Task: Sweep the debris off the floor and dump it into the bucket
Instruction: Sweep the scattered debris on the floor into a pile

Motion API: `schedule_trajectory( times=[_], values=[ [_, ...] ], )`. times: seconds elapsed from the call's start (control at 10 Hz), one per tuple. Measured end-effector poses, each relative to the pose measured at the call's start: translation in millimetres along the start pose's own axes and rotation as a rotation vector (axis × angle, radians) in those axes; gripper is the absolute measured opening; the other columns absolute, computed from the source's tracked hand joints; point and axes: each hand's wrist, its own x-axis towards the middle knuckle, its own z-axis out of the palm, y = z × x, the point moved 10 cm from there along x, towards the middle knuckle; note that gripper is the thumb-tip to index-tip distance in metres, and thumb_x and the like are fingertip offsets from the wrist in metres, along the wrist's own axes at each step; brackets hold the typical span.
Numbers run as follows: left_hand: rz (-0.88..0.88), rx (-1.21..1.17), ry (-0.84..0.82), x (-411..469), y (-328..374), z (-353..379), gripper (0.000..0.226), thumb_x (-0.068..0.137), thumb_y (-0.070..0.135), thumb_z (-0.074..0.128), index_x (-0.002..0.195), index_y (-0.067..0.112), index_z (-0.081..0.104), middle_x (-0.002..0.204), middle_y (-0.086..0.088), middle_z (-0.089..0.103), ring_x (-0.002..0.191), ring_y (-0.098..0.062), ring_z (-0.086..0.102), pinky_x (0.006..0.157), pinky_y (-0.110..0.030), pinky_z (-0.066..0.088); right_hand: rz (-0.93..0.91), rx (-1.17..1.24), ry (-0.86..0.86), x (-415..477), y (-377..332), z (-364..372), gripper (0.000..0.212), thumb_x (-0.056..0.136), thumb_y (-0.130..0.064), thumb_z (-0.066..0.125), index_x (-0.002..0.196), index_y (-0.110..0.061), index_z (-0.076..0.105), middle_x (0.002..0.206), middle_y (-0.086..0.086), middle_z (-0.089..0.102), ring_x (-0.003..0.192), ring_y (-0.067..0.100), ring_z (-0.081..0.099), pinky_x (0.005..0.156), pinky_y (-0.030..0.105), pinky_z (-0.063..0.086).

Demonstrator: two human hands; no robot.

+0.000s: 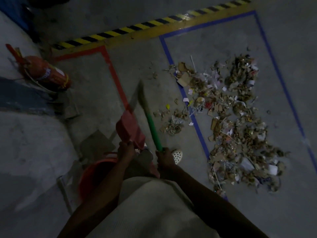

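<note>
A wide heap of debris, scraps of cardboard, paper and plastic, lies on the grey floor inside a blue taped rectangle, with some bits spilling left over the tape. My left hand grips the handle of a red dustpan, held up off the floor. My right hand is closed on the green handle of a broom; its blurred head points away from me, left of the debris. An orange bucket stands by my left side, partly hidden behind my left arm.
A red fire extinguisher stands at the left by a pale wall. Red tape marks another floor area. A yellow-and-black hazard strip runs across the back. My white perforated shoe shows near the broom handle.
</note>
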Motion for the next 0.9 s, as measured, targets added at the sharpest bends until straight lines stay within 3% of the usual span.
schedule_trajectory(
  times=[0.1,0.2,0.3,0.4,0.5,0.6,0.7,0.8,0.9],
  values=[
    [0.058,-0.003,-0.007,-7.3,2.0,10.7,0.056,0.100,0.043,0.048,0.132,-0.003,0.050,0.132,-0.025,0.056,0.121,-0.039,0.053,0.103,-0.044,0.040,0.031,-0.079,-0.077,6.9,21.4,-17.7,0.040,0.102,-0.028,0.054,0.133,-0.002,0.050,0.112,0.022,0.065,0.097,0.038,0.067,0.078,0.042,0.055],
    [0.052,-0.015,0.003,-10.6,-3.4,20.7,0.058,0.100,0.044,0.048,0.129,-0.006,0.051,0.128,-0.026,0.058,0.117,-0.040,0.056,0.102,-0.046,0.043,0.101,0.069,-0.124,11.1,38.7,-35.4,0.024,0.103,-0.023,0.049,0.117,-0.007,0.057,0.093,0.015,0.062,0.076,0.029,0.064,0.064,0.028,0.054],
    [0.073,0.084,0.030,-23.4,-1.8,34.6,0.057,0.100,0.042,0.048,0.128,-0.007,0.051,0.131,-0.026,0.057,0.119,-0.039,0.055,0.101,-0.040,0.040,0.065,0.162,0.068,42.7,58.0,-94.4,0.011,0.103,-0.015,0.048,0.100,-0.009,0.056,0.094,0.009,0.058,0.069,0.016,0.058,0.059,0.025,0.053],
    [0.093,0.136,0.056,-39.8,0.6,45.2,0.055,0.100,0.041,0.048,0.129,-0.005,0.051,0.131,-0.025,0.058,0.120,-0.039,0.055,0.099,-0.040,0.038,0.091,0.365,0.175,75.6,74.0,-135.7,0.023,0.103,-0.012,0.049,0.115,0.006,0.056,0.094,0.015,0.057,0.079,0.024,0.059,0.074,0.036,0.054],
    [0.144,0.129,0.066,-50.1,2.0,70.2,0.054,0.099,0.041,0.049,0.123,-0.007,0.052,0.126,-0.027,0.060,0.114,-0.039,0.058,0.097,-0.045,0.046,0.074,0.456,0.193,88.4,77.2,-177.8,0.037,0.104,-0.008,0.044,0.137,0.009,0.049,0.087,0.008,0.055,0.075,0.018,0.057,0.070,0.029,0.053],
    [0.163,0.173,0.043,-67.0,3.1,91.1,0.055,0.099,0.043,0.049,0.118,-0.009,0.055,0.121,-0.028,0.062,0.110,-0.040,0.060,0.093,-0.047,0.048,0.039,0.508,0.200,87.8,76.0,-202.4,0.045,0.104,-0.009,0.041,0.147,0.006,0.039,0.111,0.018,0.058,0.082,0.022,0.059,0.070,0.029,0.051],
    [0.168,0.188,0.016,-92.5,3.3,117.1,0.056,0.100,0.043,0.049,0.120,-0.009,0.057,0.122,-0.028,0.062,0.112,-0.040,0.060,0.095,-0.047,0.047,0.025,0.491,0.317,54.2,98.5,-211.7,0.050,0.105,-0.016,0.043,0.150,-0.003,0.026,0.138,0.024,0.052,0.113,0.038,0.060,0.093,0.043,0.053],
    [0.175,0.157,-0.025,-107.2,6.9,137.5,0.053,0.101,0.040,0.049,0.123,-0.007,0.057,0.124,-0.026,0.062,0.113,-0.039,0.059,0.097,-0.046,0.047,-0.031,0.437,0.320,29.3,118.9,-204.1,0.045,0.105,-0.021,0.045,0.144,-0.006,0.029,0.127,0.023,0.058,0.100,0.035,0.063,0.083,0.038,0.057],
    [0.202,0.107,-0.033,-124.7,11.2,161.2,0.051,0.101,0.033,0.049,0.130,-0.008,0.054,0.128,-0.026,0.060,0.116,-0.038,0.058,0.099,-0.045,0.046,-0.135,0.355,0.205,-0.5,149.9,-200.8,0.036,0.106,-0.026,0.047,0.138,-0.012,0.036,0.106,0.012,0.060,0.093,0.032,0.065,0.060,0.017,0.048]
  ],
)
